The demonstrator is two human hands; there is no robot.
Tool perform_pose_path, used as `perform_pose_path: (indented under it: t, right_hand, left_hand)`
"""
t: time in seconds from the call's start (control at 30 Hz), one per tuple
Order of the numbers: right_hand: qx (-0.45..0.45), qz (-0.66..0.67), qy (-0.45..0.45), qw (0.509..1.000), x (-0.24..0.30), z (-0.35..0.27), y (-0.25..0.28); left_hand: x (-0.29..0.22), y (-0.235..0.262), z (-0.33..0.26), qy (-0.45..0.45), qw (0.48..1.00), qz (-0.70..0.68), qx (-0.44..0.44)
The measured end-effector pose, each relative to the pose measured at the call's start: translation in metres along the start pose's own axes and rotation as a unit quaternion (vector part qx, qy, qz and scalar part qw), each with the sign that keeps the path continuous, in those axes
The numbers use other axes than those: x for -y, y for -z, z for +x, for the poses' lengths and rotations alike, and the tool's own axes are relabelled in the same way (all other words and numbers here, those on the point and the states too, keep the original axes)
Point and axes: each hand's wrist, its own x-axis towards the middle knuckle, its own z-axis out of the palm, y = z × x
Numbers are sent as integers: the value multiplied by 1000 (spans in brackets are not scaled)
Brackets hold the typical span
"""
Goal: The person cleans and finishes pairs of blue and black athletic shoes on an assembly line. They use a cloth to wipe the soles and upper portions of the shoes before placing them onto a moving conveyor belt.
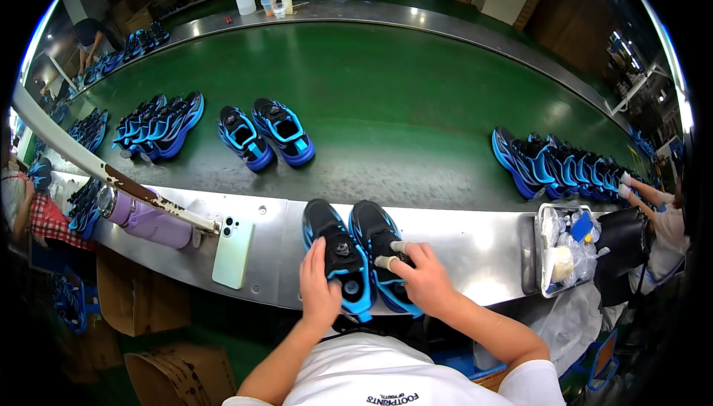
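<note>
A pair of black and blue sneakers stands side by side on the steel ledge in front of me, toes pointing away. My left hand (320,287) grips the left sneaker (321,219), its fingers along the outer side and its thumb at the shoe's opening. A round dial shows on that shoe's tongue. On the right sneaker (370,219), my right hand (429,278) holds the upper near the tongue from the right side. Pale finger covers sit on two of its fingertips. The palm side of this hand is hidden.
Beyond the ledge runs a green conveyor belt (401,94) with another sneaker pair (284,135), and shoe rows (160,128) left and right (553,168). A phone (233,254), purple bottle (152,220) and white pole (89,161) are left; a tray (544,265) right. Other people sit at both sides.
</note>
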Motion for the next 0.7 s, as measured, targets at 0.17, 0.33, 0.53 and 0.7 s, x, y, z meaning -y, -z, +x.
perform_pose_path:
  t: [0.17, 0.33, 0.53, 0.7]
  right_hand:
    - [21, -68, 49, 996, 3, -8, 1]
    - [42, -56, 17, 997, 6, -7, 7]
    - [39, -58, -33, 997, 12, -23, -5]
    - [33, -88, -9, 996, 9, -28, -10]
  left_hand:
    - [16, 27, 30, -35, 992, 33, 116]
    - [-23, 34, 19, -77, 993, 91, 2]
    - [-14, 10, 23, -176, 976, 121, -39]
    - [-25, 9, 20, -171, 976, 133, -3]
